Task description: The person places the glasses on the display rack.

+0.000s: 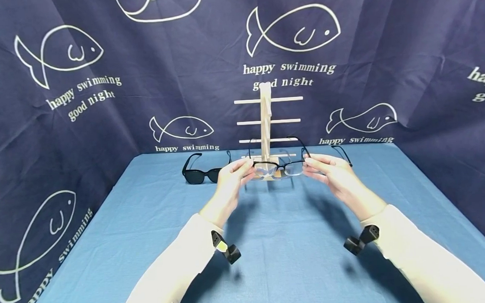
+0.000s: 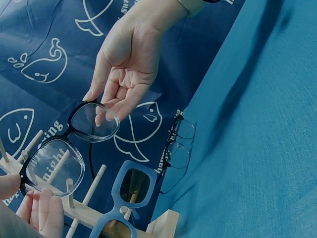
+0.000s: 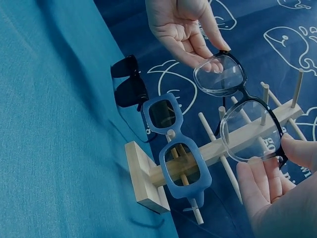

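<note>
White sleeves are covering both forearms above the blue tabletop, and a small black camera is sitting at each wrist. Farther on, the left hand is pinching one end of a pair of black-topped glasses between thumb and fingers, while the right hand is pinching the other end the same way. The glasses are hanging level between the two hands, above the tabletop and just in front of a wooden stand. Their clear lenses are facing the person, and their side arms are standing unfolded, pointing away toward the stand.

Behind the held pair, blue-framed sunglasses are sitting low on the stand; they seem to be resting on its lowest rung, though the held lenses are partly covering them in the head view. Black sunglasses are resting on the tabletop left of the stand, with their side arms spreading open. To the right, partly behind the right hand, thin-framed glasses are resting on the tabletop. Farthest back, a dark blue curtain is hanging behind everything, showing white fish outlines and lettering.
</note>
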A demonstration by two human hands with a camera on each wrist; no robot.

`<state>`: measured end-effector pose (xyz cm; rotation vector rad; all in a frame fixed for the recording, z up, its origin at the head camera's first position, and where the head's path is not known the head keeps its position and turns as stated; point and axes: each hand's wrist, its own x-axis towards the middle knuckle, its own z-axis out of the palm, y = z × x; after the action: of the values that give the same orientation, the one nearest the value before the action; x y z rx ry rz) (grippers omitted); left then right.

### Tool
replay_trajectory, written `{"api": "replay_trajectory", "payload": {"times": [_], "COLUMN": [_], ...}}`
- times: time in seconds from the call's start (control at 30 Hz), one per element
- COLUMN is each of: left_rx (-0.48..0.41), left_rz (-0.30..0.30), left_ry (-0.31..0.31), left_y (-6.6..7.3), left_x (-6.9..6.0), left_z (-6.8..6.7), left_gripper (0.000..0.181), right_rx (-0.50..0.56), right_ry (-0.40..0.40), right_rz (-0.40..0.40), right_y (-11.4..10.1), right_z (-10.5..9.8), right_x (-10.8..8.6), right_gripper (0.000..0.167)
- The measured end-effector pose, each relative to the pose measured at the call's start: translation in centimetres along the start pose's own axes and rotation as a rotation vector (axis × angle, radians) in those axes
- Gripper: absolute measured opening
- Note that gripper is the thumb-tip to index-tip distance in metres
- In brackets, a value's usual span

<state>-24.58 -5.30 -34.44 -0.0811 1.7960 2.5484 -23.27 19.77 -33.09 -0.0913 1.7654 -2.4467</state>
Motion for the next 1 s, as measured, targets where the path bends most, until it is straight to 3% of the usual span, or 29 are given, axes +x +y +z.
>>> {"api": "replay_trajectory", "payload": {"times": [0.43,0.7,1.0], "left_rx": [-0.001,0.000,0.018], "left_rz": [-0.026,-0.006,-0.021], "left_ry": [0.046,0.074,0.087], "left_y": [0.5,0.6,0.8], "left_x": [0.5,0.8,1.1], "left_z": [0.0,0.1,-0.1], "left_gripper": [0.028,0.026,0.026], "right_rx": [0.014,0.006,-0.007], "right_ry": [0.044,0.069,0.122], "right_rz": [-0.021,-0.031,-0.023], "right_y": [0.3,0.5,0.5], "right_z": [0.5,0.9,1.3], "right_x": [0.6,1.0,1.4], "right_gripper": [0.013,0.016,0.006]}}
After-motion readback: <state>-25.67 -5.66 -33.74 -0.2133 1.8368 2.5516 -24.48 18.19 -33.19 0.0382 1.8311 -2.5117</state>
